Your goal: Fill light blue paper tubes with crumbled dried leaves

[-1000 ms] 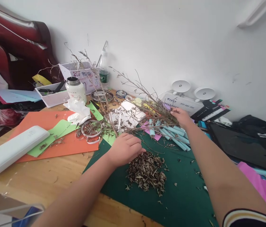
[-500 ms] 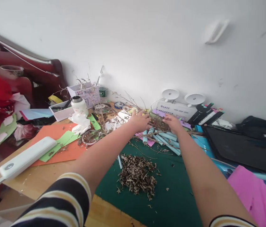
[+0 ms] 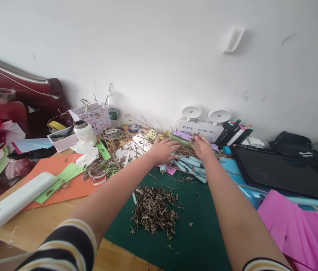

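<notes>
**Partly hidden: dry twigs [image 3: 183, 151] under two hands at the back of the table [image 3: 54, 216]**

The left hand [image 3: 163, 149] is palm down at the near left side of the twigs, fingers apart; its underside is hidden, so whether it touches or presses them cannot be told. The right hand [image 3: 203, 148] is at their right end, thumb and fingertips bent toward a small dried bit. Whether they meet on it is too small to make out.

Pale blue rolls [image 3: 191, 162] lie between the hands, their far ends lost under the twigs. Behind, the white router [image 3: 201, 128] stands near the wall [image 3: 147, 56], its lower front covered.

Nearer, the leaf pile [image 3: 155, 210] sits between the forearms on the green mat [image 3: 194, 242], with bare mat on its right up to the right forearm. The dark screen [image 3: 283, 173] lies farther right. The frame cuts off the pink sheet [image 3: 294, 229] at right and both striped sleeves below.
</notes>
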Available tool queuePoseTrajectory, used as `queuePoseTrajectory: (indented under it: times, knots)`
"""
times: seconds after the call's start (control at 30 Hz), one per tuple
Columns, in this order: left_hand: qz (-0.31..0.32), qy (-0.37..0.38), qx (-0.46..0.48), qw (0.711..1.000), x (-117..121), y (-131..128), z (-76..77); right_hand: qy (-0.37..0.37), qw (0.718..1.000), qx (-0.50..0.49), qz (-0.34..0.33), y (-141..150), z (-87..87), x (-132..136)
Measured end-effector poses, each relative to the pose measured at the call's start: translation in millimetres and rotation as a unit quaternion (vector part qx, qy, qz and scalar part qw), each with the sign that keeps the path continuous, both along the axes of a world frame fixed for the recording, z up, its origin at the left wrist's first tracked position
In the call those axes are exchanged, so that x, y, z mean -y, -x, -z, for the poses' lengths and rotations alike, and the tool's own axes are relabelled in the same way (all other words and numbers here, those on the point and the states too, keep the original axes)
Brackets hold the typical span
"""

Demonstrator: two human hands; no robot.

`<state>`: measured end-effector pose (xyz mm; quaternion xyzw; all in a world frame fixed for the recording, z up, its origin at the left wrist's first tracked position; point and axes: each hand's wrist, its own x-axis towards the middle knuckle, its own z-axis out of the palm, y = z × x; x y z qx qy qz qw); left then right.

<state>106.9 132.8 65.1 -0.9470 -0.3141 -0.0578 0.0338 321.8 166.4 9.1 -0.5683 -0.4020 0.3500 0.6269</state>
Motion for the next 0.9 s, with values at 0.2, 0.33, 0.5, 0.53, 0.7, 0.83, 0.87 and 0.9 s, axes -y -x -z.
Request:
queuePoseTrajectory:
  times: [0.2, 0.33, 0.5, 0.53, 0.7, 0.83, 0.87, 0.9]
  knots:
    - [0.106, -0.007, 0.158, 0.982, 100.3, 85.4, -33.2, -0.025, 0.992, 0.1, -0.07, 13.4, -50.5, 46.5]
    - [0.148, 0.126, 0.23, 0.954, 186.7, 135.2, -5.6, -0.02, 0.9, 0.402, -0.165, 54.7, -75.5, 113.3]
    - [0.065, 0.284, 0.287, 0.912, 264.3, 200.0, 40.7, -0.022, 0.66, 0.665, -0.349, 112.8, -58.4, 166.1]
    - [0.026, 0.277, 0.291, 0.915, 275.5, 215.5, 50.4, -0.028, 0.636, 0.69, -0.344, 117.2, -51.3, 172.8]
    - [-0.167, 0.24, 0.295, 0.91, 314.6, 258.3, 108.6, -0.105, 0.708, 0.669, -0.2, 106.7, -35.0, 217.1]
    - [-0.193, 0.258, 0.176, 0.93, 306.6, 238.2, 148.1, -0.057, 0.795, 0.595, -0.099, 107.1, -26.7, 236.9]
    - [-0.213, 0.26, 0.149, 0.93, 297.8, 231.9, 154.1, -0.033, 0.8, 0.591, -0.097, 110.4, -22.2, 234.9]
    - [-0.229, 0.268, 0.12, 0.928, 286.9, 226.7, 158.9, -0.006, 0.798, 0.593, -0.109, 113.9, -17.1, 231.0]
